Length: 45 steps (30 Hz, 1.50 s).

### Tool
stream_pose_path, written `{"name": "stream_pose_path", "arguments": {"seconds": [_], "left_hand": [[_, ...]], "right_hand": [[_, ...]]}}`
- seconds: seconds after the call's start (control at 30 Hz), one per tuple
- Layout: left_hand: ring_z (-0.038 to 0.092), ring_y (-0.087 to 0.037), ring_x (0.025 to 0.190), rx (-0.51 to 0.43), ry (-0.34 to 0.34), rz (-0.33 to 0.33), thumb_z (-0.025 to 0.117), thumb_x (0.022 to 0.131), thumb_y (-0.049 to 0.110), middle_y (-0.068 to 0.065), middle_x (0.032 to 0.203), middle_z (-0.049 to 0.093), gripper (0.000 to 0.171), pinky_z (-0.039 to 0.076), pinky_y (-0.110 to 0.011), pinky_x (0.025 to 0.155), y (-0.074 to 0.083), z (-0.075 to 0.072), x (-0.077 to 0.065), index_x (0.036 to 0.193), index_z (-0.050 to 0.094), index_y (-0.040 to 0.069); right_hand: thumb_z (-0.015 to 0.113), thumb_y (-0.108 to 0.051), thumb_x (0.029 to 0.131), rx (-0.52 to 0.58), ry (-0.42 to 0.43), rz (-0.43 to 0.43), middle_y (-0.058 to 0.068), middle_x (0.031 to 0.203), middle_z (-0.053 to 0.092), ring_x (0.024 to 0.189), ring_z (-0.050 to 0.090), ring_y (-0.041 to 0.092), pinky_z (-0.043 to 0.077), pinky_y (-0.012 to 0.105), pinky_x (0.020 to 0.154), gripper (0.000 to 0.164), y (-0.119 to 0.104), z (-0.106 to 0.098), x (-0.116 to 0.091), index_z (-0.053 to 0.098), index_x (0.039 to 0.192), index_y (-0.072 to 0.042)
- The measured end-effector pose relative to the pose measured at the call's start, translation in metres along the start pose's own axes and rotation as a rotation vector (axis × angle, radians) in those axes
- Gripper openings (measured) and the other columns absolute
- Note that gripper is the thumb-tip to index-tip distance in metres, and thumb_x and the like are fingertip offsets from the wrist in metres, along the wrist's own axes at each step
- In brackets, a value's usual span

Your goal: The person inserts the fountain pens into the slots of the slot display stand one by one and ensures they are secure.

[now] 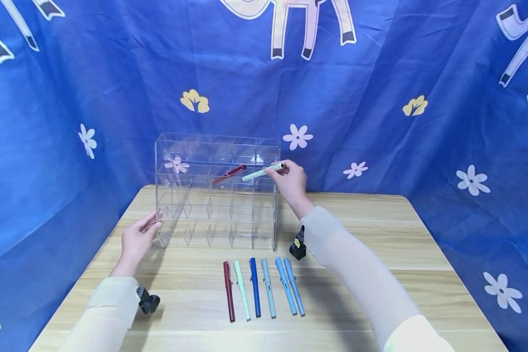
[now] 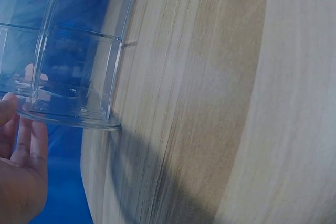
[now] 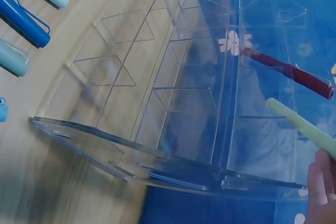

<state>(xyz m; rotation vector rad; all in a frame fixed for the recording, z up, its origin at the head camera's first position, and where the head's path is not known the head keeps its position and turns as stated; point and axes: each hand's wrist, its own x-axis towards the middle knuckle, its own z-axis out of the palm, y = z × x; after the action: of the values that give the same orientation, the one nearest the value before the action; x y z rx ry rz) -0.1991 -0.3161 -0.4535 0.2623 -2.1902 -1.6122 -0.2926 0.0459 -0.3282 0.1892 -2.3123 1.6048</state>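
A clear acrylic display rack (image 1: 220, 213) with small compartments stands upright on the table. My left hand (image 1: 137, 239) holds its lower left side edge; in the left wrist view the thumb and fingers of that hand (image 2: 23, 169) lie on either side of the clear panel (image 2: 79, 121). At the upper right of the rack, my right hand (image 1: 292, 182) pinches a pale mint pen (image 1: 256, 174) near its dark-tipped end. To the left of this pen, a dark red pen (image 1: 229, 175) lies slanted in the rack. The right wrist view shows the mint pen (image 3: 302, 125) beside the red pen (image 3: 294, 74).
Pens lie in a row before the rack: dark red (image 1: 229, 293), mint (image 1: 242, 291), dark blue (image 1: 254, 288), grey-blue (image 1: 268, 289) and two brighter blue pens (image 1: 286, 287). Behind the wooden table (image 1: 361, 303) hangs a blue patterned cloth (image 1: 246, 88).
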Motion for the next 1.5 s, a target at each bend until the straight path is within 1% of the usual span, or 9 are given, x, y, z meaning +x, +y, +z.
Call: {"name": "stream_pose_path", "arguments": {"seconds": [0.23, 0.4, 0.6, 0.73, 0.83, 0.97, 1.03, 1.33, 1.5], "left_hand": [[0.059, 0.013, 0.08, 0.004, 0.006, 0.04, 0.063, 0.091, 0.004, 0.005, 0.11, 0.065, 0.042, 0.054, -0.012, 0.067, -0.003, 0.001, -0.001, 0.13, 0.051, -0.007], [0.061, 0.01, 0.08, -0.021, 0.018, 0.036, 0.064, 0.091, 0.003, 0.005, 0.108, 0.065, 0.041, 0.055, -0.012, 0.066, -0.004, 0.001, -0.001, 0.129, 0.053, -0.005], [0.058, 0.014, 0.079, 0.003, 0.0, 0.008, 0.061, 0.091, -0.001, -0.011, 0.115, 0.06, 0.042, 0.054, -0.013, 0.069, 0.008, 0.0, -0.004, 0.131, 0.05, -0.008], [0.059, 0.013, 0.079, 0.005, -0.002, 0.003, 0.062, 0.091, 0.0, -0.006, 0.114, 0.062, 0.042, 0.055, -0.013, 0.069, 0.006, 0.001, -0.003, 0.131, 0.05, -0.007], [0.058, 0.014, 0.08, 0.011, -0.001, 0.003, 0.063, 0.092, 0.003, -0.001, 0.114, 0.062, 0.043, 0.054, -0.012, 0.069, -0.002, 0.0, 0.0, 0.132, 0.05, -0.004], [0.056, 0.016, 0.08, 0.047, -0.004, 0.004, 0.062, 0.092, 0.005, -0.015, 0.12, 0.056, 0.043, 0.054, -0.012, 0.069, -0.002, -0.001, 0.0, 0.133, 0.05, -0.002], [0.056, 0.016, 0.08, 0.053, -0.005, 0.009, 0.062, 0.093, 0.005, -0.017, 0.12, 0.055, 0.043, 0.054, -0.011, 0.068, -0.002, -0.001, 0.0, 0.133, 0.051, -0.002], [0.057, 0.015, 0.08, 0.015, -0.007, 0.029, 0.061, 0.092, 0.003, 0.009, 0.11, 0.064, 0.042, 0.053, -0.01, 0.067, -0.005, 0.0, 0.001, 0.132, 0.05, -0.006], [0.057, 0.016, 0.08, 0.035, -0.004, 0.025, 0.062, 0.092, 0.003, -0.002, 0.115, 0.062, 0.042, 0.054, -0.01, 0.067, -0.005, 0.0, 0.002, 0.132, 0.051, -0.003]], "right_hand": [[0.078, -0.025, 0.081, -0.07, -0.028, -0.015, 0.005, 0.087, 0.072, 0.083, 0.068, 0.014, 0.056, 0.029, 0.074, 0.024, -0.005, 0.005, 0.001, 0.07, 0.094, -0.008], [0.078, -0.026, 0.081, -0.115, -0.052, -0.033, 0.003, 0.085, 0.072, 0.08, 0.067, 0.013, 0.055, 0.028, 0.072, 0.021, -0.004, 0.007, 0.003, 0.073, 0.092, -0.009], [0.076, -0.03, 0.083, -0.183, -0.099, -0.053, 0.002, 0.084, 0.072, 0.078, 0.064, 0.014, 0.053, 0.03, 0.072, 0.022, -0.005, 0.011, 0.003, 0.075, 0.094, -0.01], [0.074, -0.031, 0.085, -0.203, -0.12, -0.041, 0.001, 0.083, 0.071, 0.078, 0.063, 0.015, 0.052, 0.031, 0.072, 0.022, -0.007, 0.013, 0.003, 0.075, 0.095, -0.011], [0.073, -0.031, 0.086, -0.209, -0.138, -0.015, 0.001, 0.083, 0.071, 0.079, 0.062, 0.015, 0.051, 0.031, 0.07, 0.023, -0.008, 0.014, 0.004, 0.075, 0.096, -0.011], [0.071, -0.032, 0.087, -0.22, -0.16, -0.001, 0.001, 0.085, 0.071, 0.081, 0.062, 0.016, 0.051, 0.031, 0.071, 0.025, -0.01, 0.015, 0.004, 0.075, 0.098, -0.011], [0.071, -0.032, 0.087, -0.218, -0.164, 0.0, 0.002, 0.086, 0.071, 0.082, 0.062, 0.016, 0.052, 0.031, 0.071, 0.025, -0.011, 0.015, 0.004, 0.074, 0.099, -0.011], [0.071, -0.03, 0.088, -0.197, -0.177, -0.006, 0.002, 0.084, 0.071, 0.08, 0.062, 0.017, 0.051, 0.031, 0.069, 0.023, -0.006, 0.014, 0.002, 0.074, 0.101, -0.011], [0.072, -0.027, 0.087, -0.18, -0.18, -0.007, 0.003, 0.084, 0.072, 0.077, 0.063, 0.016, 0.05, 0.027, 0.063, 0.021, -0.002, 0.014, 0.002, 0.073, 0.1, -0.01]]}}
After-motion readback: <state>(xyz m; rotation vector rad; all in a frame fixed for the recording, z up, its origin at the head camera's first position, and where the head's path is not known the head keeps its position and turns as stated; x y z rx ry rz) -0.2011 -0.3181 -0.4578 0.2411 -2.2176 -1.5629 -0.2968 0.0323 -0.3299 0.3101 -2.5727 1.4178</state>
